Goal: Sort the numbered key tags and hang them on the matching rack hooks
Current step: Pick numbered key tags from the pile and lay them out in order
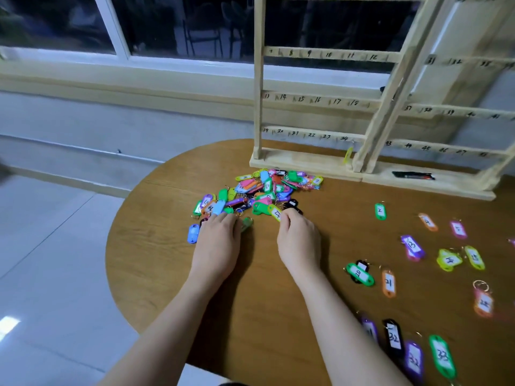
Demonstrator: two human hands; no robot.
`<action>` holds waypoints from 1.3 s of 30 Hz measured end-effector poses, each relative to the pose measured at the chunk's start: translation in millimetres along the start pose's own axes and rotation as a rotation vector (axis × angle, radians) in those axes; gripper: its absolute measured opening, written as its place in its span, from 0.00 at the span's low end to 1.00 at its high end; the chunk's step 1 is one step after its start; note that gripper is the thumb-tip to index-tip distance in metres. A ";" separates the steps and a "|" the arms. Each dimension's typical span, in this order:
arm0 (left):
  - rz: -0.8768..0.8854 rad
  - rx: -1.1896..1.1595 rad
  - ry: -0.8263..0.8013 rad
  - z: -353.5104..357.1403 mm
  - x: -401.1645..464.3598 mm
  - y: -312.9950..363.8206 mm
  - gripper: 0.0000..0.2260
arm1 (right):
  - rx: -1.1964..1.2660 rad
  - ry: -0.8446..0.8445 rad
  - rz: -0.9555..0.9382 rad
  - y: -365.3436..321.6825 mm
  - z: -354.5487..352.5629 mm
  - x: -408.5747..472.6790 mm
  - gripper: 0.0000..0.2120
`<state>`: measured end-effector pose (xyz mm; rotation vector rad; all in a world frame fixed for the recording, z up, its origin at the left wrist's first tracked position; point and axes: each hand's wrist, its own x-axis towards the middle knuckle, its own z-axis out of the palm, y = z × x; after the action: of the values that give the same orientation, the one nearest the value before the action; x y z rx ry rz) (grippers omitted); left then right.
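Two bare hands work at the near edge of a heap of coloured key tags (262, 193) on a round wooden counter (250, 302). The right hand (299, 239) pinches a yellow tag (275, 212) at the heap's near side, its fingers curled around the tag's end. The left hand (218, 242) lies palm down with fingers fairly straight, fingertips touching tags at the heap's near left; a translucent green tag (247, 223) shows just beside it on the right, and a blue tag (192, 233) lies just to its left.

At the far side of the counter stands a wooden rack (315, 98) with numbered rails, the heap lying just in front of its base. A single yellow tag (347, 156) hangs from the lowest rail near number 24. A second rack section (457, 107) stands to the right, angled away, with a dark flat object (413, 176) lying on its base.

To the right, sorted tags are spread apart on the counter, among them a green tag marked 2 (380, 211), an orange tag marked 21 (388, 282) and a green tag marked 33 (442, 357).
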<state>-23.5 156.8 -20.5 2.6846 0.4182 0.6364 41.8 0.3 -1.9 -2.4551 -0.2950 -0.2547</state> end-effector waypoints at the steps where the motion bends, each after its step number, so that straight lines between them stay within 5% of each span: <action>1: -0.011 -0.008 0.002 -0.8 0.6 0.7 0.12 | 0.006 -0.009 0.017 0.2 -1.3 0.7 0.13; 29: -0.023 -0.194 -0.003 -8.5 -2.5 2.0 0.06 | 0.151 -0.014 0.047 5.2 -0.2 -1.3 0.02; 39: -0.007 -0.181 -0.004 -9.0 -2.5 1.7 0.05 | 0.218 -0.018 -0.012 5.9 -3.0 -2.3 0.06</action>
<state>-29.6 156.8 -13.2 2.5119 0.3504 0.6346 40.9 -6.5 -3.6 -2.2423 -0.3273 -0.1950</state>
